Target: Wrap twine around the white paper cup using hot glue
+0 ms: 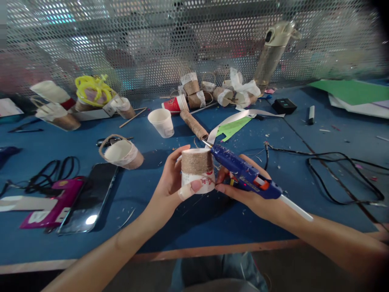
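Note:
My left hand (179,178) is closed around a paper cup (199,184), with the thumb across its front; a pale bandage wraps that thumb. Brown twine (197,163) is wound round one half of the cup, while the other half shows white with a red print. A blue hot glue gun (244,170) is held in my right hand (243,186), its metal nozzle close to the cup's upper rim. A white glue stick (296,207) juts from the back of the gun. Just behind the cup lies a roll of twine (194,125).
A white paper cup (161,122) stands behind my hands, and a small handled basket (124,154) lies to the left. A phone (89,198) rests at front left. Several twine-wrapped cups (223,96) sit before the perforated metal screen (170,44). A black cord (343,154) loops at right.

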Demonstrator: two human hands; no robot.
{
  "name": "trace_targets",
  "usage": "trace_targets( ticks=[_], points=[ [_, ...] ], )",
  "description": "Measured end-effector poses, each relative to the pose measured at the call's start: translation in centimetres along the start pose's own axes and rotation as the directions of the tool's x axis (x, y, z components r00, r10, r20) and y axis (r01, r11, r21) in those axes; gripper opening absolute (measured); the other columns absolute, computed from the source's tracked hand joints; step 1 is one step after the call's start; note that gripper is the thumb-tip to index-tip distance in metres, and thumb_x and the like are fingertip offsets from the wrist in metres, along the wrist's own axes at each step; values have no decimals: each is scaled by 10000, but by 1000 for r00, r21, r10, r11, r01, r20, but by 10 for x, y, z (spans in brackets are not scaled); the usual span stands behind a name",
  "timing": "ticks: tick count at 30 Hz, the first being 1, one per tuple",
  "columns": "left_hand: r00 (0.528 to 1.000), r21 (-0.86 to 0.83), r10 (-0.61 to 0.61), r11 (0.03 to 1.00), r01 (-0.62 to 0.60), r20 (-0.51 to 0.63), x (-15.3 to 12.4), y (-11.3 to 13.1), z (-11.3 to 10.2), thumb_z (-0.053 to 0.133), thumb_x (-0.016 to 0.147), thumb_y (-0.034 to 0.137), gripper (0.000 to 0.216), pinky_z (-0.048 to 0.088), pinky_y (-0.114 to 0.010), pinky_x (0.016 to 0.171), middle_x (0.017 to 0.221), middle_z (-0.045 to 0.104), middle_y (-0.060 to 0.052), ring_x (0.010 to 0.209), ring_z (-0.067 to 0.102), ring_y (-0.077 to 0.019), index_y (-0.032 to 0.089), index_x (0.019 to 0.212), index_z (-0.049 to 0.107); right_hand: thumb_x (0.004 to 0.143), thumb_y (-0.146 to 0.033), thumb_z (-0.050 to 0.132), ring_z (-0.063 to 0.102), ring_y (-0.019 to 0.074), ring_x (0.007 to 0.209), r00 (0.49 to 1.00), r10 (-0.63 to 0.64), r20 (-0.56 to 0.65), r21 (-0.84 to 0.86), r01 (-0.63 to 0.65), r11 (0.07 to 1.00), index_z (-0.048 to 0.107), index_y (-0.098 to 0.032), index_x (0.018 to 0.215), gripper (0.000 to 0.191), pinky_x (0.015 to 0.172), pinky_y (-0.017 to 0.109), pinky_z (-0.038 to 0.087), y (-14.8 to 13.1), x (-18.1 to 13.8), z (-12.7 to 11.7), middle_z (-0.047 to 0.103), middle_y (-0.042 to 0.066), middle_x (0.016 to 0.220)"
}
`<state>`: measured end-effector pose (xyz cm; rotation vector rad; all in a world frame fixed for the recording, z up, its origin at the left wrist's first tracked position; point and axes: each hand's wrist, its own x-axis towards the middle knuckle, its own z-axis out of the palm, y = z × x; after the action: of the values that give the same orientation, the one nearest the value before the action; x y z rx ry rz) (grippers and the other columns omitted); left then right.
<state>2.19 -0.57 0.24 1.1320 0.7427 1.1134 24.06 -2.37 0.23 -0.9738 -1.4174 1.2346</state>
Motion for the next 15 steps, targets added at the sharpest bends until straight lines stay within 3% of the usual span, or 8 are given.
trace_targets(
  ticks=[6,15],
  points=[
    [1000,-1,6,1000,-6,-8,1,-2,2,803,863,283,600,550,-383,1019,1408,623,-51,1246,632,-273,364,1394,535,864,-189,814,675,139,777,997,-63,-40,-70,60,996,622,-251,905,206,730,294,562,-4,0,-1,710,-29,874],
    [999,45,37,998,-37,2,2,-3,-2,795,875,269,606,581,-377,973,1372,622,-51,1239,640,-279,369,1399,508,857,-215,838,738,153,829,998,-41,-56,-83,36,996,668,-265,955,203,744,294,622,-3,0,-5,755,-22,931]
  ],
)
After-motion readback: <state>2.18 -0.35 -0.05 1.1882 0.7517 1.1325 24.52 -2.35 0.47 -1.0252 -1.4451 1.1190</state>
